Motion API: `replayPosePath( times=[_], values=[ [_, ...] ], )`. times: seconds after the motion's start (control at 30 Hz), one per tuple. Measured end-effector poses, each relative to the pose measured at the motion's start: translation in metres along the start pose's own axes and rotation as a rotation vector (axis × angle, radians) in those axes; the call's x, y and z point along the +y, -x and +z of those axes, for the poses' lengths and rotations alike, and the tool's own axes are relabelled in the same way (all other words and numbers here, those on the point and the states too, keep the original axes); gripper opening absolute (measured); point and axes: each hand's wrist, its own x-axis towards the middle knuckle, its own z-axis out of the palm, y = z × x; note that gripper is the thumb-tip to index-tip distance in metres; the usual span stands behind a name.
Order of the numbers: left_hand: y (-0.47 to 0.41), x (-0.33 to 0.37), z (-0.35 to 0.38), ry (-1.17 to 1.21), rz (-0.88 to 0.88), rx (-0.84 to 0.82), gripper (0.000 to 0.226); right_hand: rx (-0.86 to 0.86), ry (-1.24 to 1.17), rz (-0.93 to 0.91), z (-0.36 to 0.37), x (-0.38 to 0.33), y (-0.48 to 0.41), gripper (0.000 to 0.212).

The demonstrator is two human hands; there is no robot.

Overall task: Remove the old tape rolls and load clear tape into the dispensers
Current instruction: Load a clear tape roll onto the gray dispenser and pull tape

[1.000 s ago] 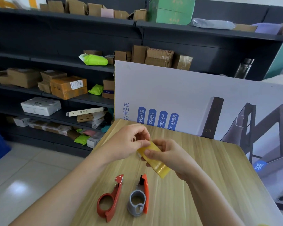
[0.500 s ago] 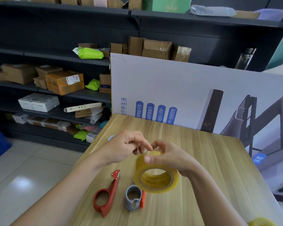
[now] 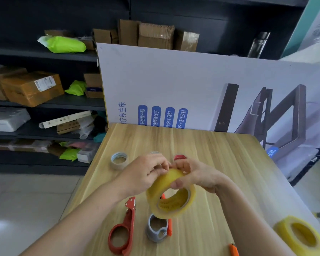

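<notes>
A yellowish clear tape roll (image 3: 171,198) hangs over the middle of the wooden table (image 3: 220,163). My right hand (image 3: 194,175) grips its top edge, and my left hand (image 3: 146,174) pinches at the same spot with its fingertips. Below the roll lie a red dispenser (image 3: 123,231) and a grey-and-orange dispenser (image 3: 158,229), both on the table. A second yellowish roll (image 3: 301,237) lies at the near right. A small old roll (image 3: 119,160) rests farther back on the left, and a red piece (image 3: 179,157) shows behind my fingers.
A large printed board (image 3: 201,85) stands upright along the table's far edge. Dark shelves (image 3: 44,56) with boxes and green bags fill the left and back. An orange tool tip (image 3: 233,250) lies at the near edge. Tiled floor lies to the left.
The view has tilted down, bringing the old roll, red piece and second yellowish roll into sight. The held roll has sunk slightly toward the grey dispenser; both hands stay on it.
</notes>
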Motion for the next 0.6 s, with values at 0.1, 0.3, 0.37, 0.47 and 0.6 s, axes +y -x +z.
replayPosePath(
  times=[0.1, 0.3, 0.37, 0.47, 0.6],
  values=[
    [0.001, -0.030, -0.002, -0.046, -0.086, 0.150, 0.013, 0.320, -0.028, 0.051, 0.018, 0.015, -0.019, 0.063],
    [0.003, -0.074, 0.010, 0.037, -0.356, 0.265, 0.018, 0.732, 0.021, 0.138, 0.080, 0.028, -0.047, 0.045],
    [0.004, -0.083, 0.018, 0.104, -0.444, 0.244, 0.022, 0.716, 0.032, 0.250, 0.094, 0.031, -0.051, 0.051],
    [0.009, -0.094, 0.032, 0.207, -0.524, 0.191, 0.020, 0.641, 0.074, 0.357, 0.103, 0.037, -0.051, 0.049],
    [0.013, -0.112, 0.040, 0.456, -0.643, 0.055, 0.022, 0.596, 0.210, 0.382, 0.109, 0.053, -0.043, 0.026]
  ],
)
